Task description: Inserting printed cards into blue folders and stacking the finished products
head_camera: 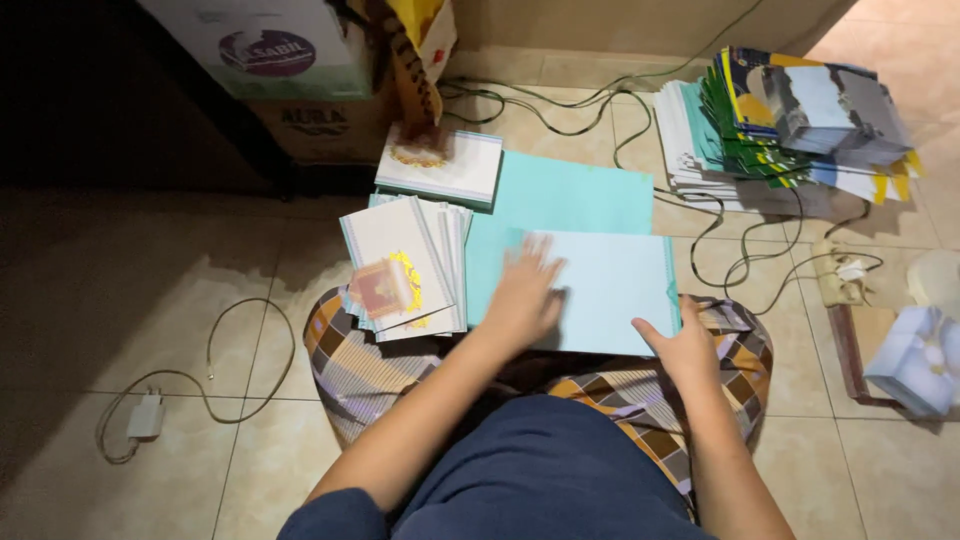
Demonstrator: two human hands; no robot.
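I sit on a tiled floor with a pale blue sheet [610,285] lying on my lap and the floor ahead. My left hand [525,295] presses flat on the sheet's left part, fingers spread. My right hand [685,345] grips the sheet's lower right corner, thumb on top. Under and beyond it lies a larger teal sheet [575,195]. To the left sits a fanned stack of white cards [405,270] with a red and yellow emblem.
Another stack of white cards [440,165] lies further off. A pile of printed booklets [790,120] sits at the far right, with black cables [720,235] around it. A charger and cord [150,415] lie at left. Cardboard boxes [300,80] stand behind. A small box [915,360] is at right.
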